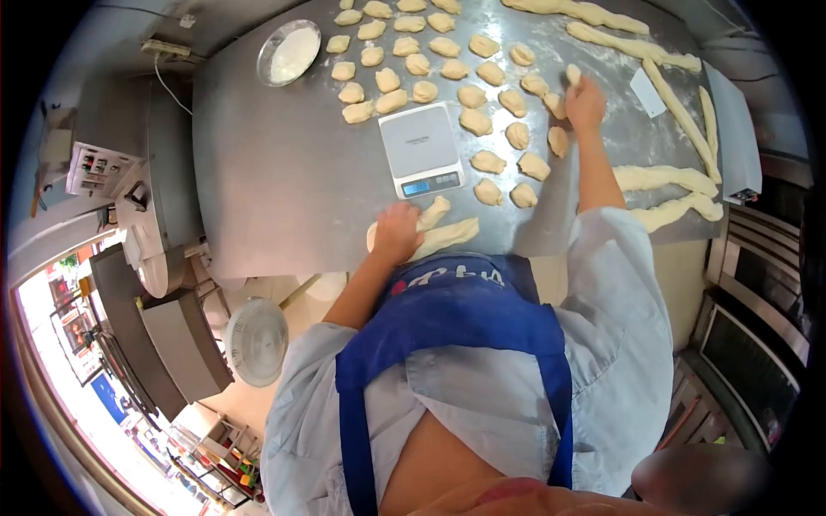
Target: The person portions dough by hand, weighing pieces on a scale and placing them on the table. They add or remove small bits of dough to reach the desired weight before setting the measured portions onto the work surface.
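- The dough strip (pixel 443 234) lies at the near edge of the steel table (pixel 284 172), just in front of the person's apron; its long axis runs roughly left to right, the right end tilted slightly away from the body.
- A second stub of dough (pixel 434 211) rises from it at an angle toward the scale.
- The left hand (pixel 397 234) rests on the left end of the strip, fingers curled down over the dough in a loose grip, palm hidden.
- The right hand (pixel 585 101) reaches far across the table, fingers closed around a small dough piece (pixel 573 74) at its tip, held just above the rows.
- The digital scale (pixel 422 150) sits just beyond the left hand, its display toward the person; the blue screen is lit but the digits are too small to read, as is the faint line of print on its platform.
- White characters are printed on the blue apron (pixel 452 301); they appear upside down from this view and I cannot read them.
- Cut dough portions (pixel 488 161) lie in loose rows around and beyond the scale.
- Long dough ropes (pixel 662 178) lie at the right side of the table, some across it, some running away from the person.
- A white scraper (pixel 647 92) lies among the ropes.
- A round metal dish of flour (pixel 289 52) stands at the far left corner.
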The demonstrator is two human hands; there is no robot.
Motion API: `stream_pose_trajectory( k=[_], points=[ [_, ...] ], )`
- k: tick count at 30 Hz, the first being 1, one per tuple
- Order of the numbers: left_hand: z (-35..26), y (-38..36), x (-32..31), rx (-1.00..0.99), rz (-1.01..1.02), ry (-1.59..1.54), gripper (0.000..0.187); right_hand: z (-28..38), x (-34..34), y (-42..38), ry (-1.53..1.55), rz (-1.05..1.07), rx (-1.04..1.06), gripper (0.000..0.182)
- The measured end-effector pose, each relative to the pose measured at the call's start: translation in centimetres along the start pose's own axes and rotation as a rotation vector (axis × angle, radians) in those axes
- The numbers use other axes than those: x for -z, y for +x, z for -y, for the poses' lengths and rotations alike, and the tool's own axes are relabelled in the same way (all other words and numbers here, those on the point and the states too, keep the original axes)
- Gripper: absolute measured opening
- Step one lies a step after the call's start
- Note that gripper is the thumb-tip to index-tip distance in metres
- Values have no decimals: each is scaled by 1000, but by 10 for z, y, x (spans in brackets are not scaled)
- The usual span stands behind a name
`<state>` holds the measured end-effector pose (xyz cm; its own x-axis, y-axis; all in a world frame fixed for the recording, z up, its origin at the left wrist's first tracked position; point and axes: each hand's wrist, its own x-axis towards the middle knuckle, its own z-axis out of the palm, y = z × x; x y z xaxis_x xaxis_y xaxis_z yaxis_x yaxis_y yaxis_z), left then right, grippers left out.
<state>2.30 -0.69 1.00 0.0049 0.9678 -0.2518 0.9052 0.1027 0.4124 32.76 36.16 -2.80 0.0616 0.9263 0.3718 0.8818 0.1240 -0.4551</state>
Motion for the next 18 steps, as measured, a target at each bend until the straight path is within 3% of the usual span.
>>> stream_pose_trajectory(
  k=[1, 3, 5, 6, 7, 8, 10, 11, 12, 13, 14, 17, 18],
  points=[
    [2, 0, -4, 1, 25, 5, 38, -6, -5, 1, -251, 84, 95, 31],
    [10, 7, -9, -2, 43, 12, 35, 24, 0, -18, -65, -52, 314, 31],
    [21, 9, -14, 239, 148, -309, 32, 87, 27, -70, 396, 363, 280, 36],
    [23, 12, -9, 243, 151, -315, 32, 144, 78, -90, 466, 876, -58, 43],
    [23, 17, 4, 341, 284, -584, 34, 129, 33, -142, 653, 890, 433, 49],
    [21, 21, 17, 431, 413, -851, 36, 157, 58, -171, 674, 791, 713, 51],
    [6, 22, 39, 310, 399, -829, 34, 188, 78, -200, 554, 749, 945, 50],
    [1, 22, 42, 194, 388, -808, 33, 192, 76, -207, 552, 746, 953, 50],
    [6, 23, 34, 191, 379, -809, 33, 193, 69, -218, 582, 914, 669, 49],
    [16, 25, 20, 147, 247, -833, 36, 193, 59, -230, 603, 1066, 374, 47],
    [21, 25, 16, 104, 117, -855, 39, 193, 53, -239, 650, 816, 398, 41],
    [29, 24, 14, 137, 120, -799, 43, 189, 60, -234, 470, 876, 457, 35],
    [27, 23, 12, 136, 115, -810, 43, 191, 69, -233, 424, 791, 525, 28]
  ],
)
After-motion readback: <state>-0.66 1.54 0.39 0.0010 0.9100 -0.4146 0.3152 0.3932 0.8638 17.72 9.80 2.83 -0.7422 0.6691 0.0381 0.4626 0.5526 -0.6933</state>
